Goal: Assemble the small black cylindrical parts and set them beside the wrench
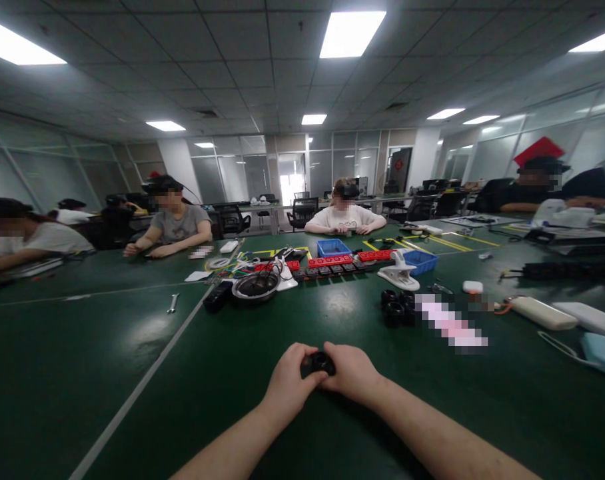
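Both of my hands meet over the green table, around a small black round part (322, 362) with a hole in its top. My left hand (291, 380) grips its left side between thumb and fingers. On the other side, my right hand (352, 373) has its fingers closed on the same part. My palms and fingers hide much of its edge, and its exact kind is too small to tell. Several black cylindrical pieces (396, 309) stand in a cluster beyond my right hand.
A wrench (172, 303) lies left. Farther back are a round black tray-like object (255, 285), red strips (330, 261), a white stand (400, 272) and blue bins (333, 248). A cream power bank (543, 313) lies right. A person (346, 217) sits opposite; others sit around.
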`<state>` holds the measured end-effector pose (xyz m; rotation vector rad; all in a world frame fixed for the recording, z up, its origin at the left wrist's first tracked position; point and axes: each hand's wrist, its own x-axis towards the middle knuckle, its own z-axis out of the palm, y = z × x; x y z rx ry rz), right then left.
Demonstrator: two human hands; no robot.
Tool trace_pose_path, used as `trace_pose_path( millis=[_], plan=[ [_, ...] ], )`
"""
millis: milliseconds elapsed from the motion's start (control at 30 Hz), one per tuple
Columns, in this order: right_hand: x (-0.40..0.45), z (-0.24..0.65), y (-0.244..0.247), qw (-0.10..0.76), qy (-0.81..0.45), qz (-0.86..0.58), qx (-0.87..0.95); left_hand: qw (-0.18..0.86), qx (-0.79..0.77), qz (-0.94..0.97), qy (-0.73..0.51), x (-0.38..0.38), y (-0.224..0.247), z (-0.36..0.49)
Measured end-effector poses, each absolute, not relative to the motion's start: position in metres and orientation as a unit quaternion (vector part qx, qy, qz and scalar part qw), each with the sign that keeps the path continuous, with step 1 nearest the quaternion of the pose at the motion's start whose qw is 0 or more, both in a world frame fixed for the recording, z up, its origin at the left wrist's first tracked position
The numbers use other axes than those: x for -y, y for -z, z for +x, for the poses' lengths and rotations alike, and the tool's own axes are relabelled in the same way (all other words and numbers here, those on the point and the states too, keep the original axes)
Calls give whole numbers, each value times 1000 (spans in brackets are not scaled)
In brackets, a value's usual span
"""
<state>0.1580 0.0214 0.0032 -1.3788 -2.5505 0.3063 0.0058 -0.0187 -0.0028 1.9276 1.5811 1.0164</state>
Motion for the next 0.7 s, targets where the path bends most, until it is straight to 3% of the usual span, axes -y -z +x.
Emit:
trace_pose_path(
  millis=[100, 300, 500, 700],
  plan=[
    [-20, 158, -5, 113, -104, -467, 871, 231, -560, 706, -368, 19, 1, 5],
    [-25, 173, -15, 140, -240, -350, 894, 278, -507, 739, -346, 22, -11, -1],
    [-30, 177, -14, 120, -301, -357, 876, 287, -501, 745, -335, 24, -14, -3],
    [-28, 165, -3, 121, -198, -444, 865, 252, -546, 718, -352, 19, -5, 3]
  ],
)
